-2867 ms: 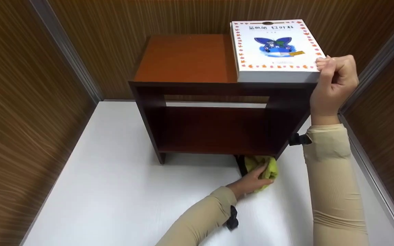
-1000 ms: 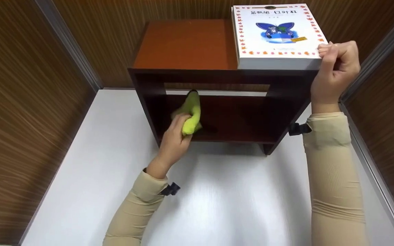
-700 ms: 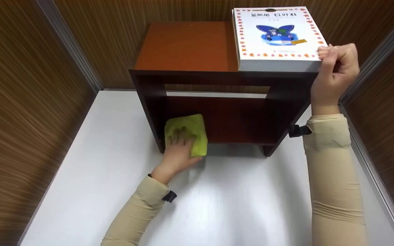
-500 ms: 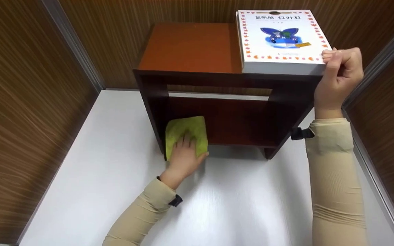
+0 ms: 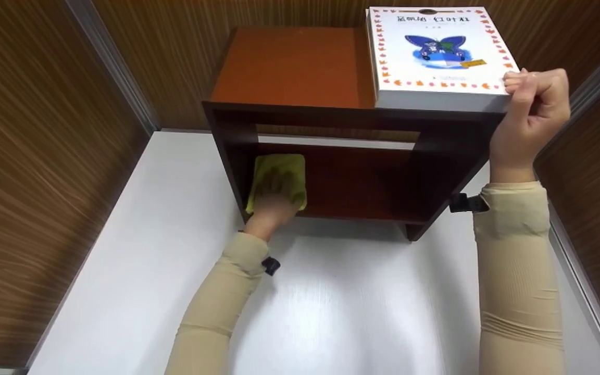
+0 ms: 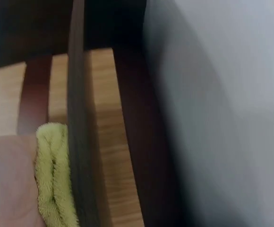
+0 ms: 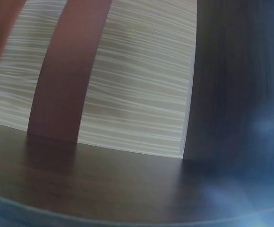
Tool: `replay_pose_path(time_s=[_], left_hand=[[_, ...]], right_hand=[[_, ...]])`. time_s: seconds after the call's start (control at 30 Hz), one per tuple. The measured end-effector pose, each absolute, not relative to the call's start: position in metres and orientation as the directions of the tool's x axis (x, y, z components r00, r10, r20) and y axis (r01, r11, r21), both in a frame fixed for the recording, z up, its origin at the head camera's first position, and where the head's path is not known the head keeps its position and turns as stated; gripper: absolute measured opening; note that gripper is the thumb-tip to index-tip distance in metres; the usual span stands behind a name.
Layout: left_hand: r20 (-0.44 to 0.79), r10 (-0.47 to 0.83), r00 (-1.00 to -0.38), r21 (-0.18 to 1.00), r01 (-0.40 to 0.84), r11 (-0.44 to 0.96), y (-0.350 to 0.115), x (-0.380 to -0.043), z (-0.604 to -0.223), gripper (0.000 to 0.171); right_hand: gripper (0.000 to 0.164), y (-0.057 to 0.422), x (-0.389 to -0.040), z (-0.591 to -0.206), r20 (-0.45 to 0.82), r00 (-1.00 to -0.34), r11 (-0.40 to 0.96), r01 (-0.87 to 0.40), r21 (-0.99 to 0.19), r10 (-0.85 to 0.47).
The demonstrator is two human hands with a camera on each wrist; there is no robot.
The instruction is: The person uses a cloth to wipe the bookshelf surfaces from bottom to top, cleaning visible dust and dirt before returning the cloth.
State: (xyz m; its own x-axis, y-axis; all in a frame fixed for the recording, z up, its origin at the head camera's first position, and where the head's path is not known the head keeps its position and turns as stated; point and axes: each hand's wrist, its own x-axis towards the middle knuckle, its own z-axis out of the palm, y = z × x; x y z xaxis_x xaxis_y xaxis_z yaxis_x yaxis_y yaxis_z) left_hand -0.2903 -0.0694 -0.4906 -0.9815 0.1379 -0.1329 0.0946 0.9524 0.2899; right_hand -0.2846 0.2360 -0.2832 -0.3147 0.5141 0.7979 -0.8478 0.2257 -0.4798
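Nearest, both sleeves (image 5: 519, 291) are cut off above the white surface (image 5: 321, 312). The left grip (image 5: 275, 195), blurred, lies fingers apart and straight on the green cloth (image 5: 279, 161), partly hiding it, at the left end of the lower shelf (image 5: 357, 182). The right grip (image 5: 532, 114) is curled, clamped on a corner of the book (image 5: 435, 47), hiding that corner.
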Motion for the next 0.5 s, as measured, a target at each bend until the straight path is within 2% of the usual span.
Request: replay_pose_path(time_s=[0.3, 0.5], left_hand=[[-0.18, 0.097, -0.979, 0.296, 0.04, 0.954, -0.063, -0.337, -0.487, 0.067], [-0.099, 0.069, -0.993, 0.268, 0.04, 0.962, -0.062, -0.36, -0.495, 0.065]], right_hand=[[0.022, 0.238, -0.283, -0.282, 0.803, -0.298, 0.238, -0.851, -0.469, 0.515], [0.023, 0.238, -0.285, -0.283, 0.81, -0.31, 0.237, -0.85, -0.471, 0.498]])
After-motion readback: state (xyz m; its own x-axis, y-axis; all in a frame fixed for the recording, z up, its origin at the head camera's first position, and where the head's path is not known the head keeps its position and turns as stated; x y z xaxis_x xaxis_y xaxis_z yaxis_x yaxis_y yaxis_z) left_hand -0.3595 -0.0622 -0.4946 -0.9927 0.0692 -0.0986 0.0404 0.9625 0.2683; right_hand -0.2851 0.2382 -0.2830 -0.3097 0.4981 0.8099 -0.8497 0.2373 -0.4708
